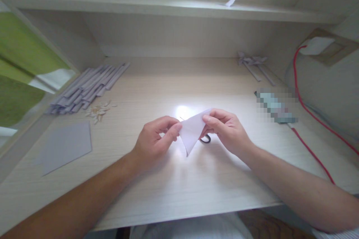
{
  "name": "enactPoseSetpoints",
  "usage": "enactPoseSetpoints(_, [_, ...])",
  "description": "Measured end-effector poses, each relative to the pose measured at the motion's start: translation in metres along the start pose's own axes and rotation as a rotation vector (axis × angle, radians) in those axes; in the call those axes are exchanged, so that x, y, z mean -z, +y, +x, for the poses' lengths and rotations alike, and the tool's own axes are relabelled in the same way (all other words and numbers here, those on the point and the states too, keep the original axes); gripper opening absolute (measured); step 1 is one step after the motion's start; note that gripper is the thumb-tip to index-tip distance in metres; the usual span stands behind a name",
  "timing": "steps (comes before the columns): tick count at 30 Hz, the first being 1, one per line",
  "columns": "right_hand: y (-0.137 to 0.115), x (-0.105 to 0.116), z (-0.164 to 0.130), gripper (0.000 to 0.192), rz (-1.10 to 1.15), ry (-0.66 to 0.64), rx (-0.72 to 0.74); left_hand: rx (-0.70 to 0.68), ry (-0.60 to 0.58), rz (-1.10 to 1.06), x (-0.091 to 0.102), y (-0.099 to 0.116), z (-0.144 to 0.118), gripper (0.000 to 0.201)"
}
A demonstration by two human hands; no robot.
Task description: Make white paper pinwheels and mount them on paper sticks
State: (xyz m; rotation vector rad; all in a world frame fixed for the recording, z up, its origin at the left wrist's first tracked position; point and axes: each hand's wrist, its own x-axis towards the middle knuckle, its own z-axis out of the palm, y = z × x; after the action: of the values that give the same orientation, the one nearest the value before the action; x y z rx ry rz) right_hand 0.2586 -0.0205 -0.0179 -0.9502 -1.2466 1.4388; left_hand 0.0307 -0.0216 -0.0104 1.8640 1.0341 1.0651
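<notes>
A white sheet of paper folded into a triangle (193, 131) is held above the middle of the desk, one point hanging down. My left hand (159, 134) pinches its left corner between thumb and fingers. At the upper right corner, my right hand (224, 127) grips the paper the same way. Behind the paper, partly hidden, lies something with a black loop (206, 139), which looks like a scissors handle; the rest of it is mostly covered.
Rolled paper tubes (89, 87) are piled at the back left, beside small whitish scraps (99, 111) and a stack of square paper (68, 147). Paper pinwheels on sticks (254, 61) lie back right. A blurred phone (273, 106) has a red cable (312, 155). A shelf (168, 5) overhangs the back.
</notes>
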Motion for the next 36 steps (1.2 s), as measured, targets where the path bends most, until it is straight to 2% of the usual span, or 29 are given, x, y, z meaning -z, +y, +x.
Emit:
enactPoseSetpoints(8, [0.002,0.001,0.000,0.018,0.033,0.025,0.033,-0.012,-0.014,0.008,0.000,-0.002,0.000,0.019])
enactPoseSetpoints(18, [0.003,0.003,0.002,0.016,-0.008,0.041,0.041,-0.052,0.026,0.061,0.000,-0.001,0.000,0.017])
enactPoseSetpoints(29, [0.002,0.005,0.003,0.016,-0.043,0.142,0.062,-0.312,0.089,0.289,0.000,-0.008,-0.003,0.012])
enactPoseSetpoints(36, [0.004,0.007,0.004,0.012,-0.017,0.161,0.058,-0.379,0.080,0.303,0.000,-0.011,-0.003,0.009])
